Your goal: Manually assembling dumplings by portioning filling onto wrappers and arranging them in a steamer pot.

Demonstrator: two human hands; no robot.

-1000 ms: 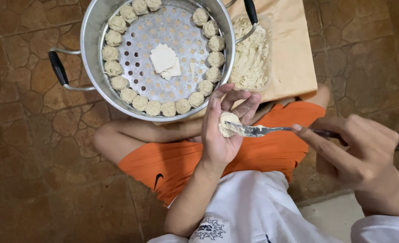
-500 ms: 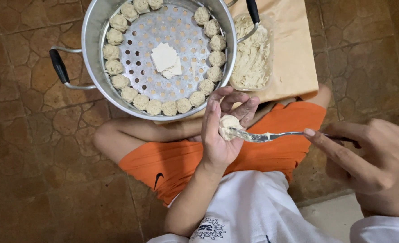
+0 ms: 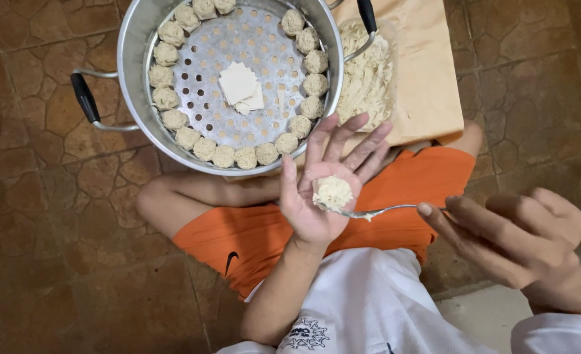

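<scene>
One view: head camera, looking straight down; all places below are given relative to the steamer pot (image 3: 130, 72).
Steamer pot: a round metal pot with a perforated tray and black side handles, standing on the brown tiled floor (image 3: 41, 249) in front of the seated person's knees.
Shaped dumplings (image 3: 223, 156): set touching in a single ring against the pot wall, which keeps the tray's middle free.
Wrapper stack (image 3: 239, 85): square pale sheets lying at the centre of the pot tray, inside the ring.
Filling heap (image 3: 364, 75): pale minced mix just beside the pot's right rim, lying on a tan board (image 3: 428, 78).
Left hand (image 3: 323, 190): just below the pot's near rim, palm up, fingers spread apart so the palm forms a flat bed.
Dumpling in work (image 3: 332, 193): resting in the left palm, near the pot, over the orange shorts (image 3: 271, 242).
Right hand (image 3: 507, 236): well apart from the pot, low right, fingers closed on the handle end of a metal utensil.
Metal utensil (image 3: 382, 211): held level, its tip touching the dumpling in work; judged to press filling into it.
</scene>
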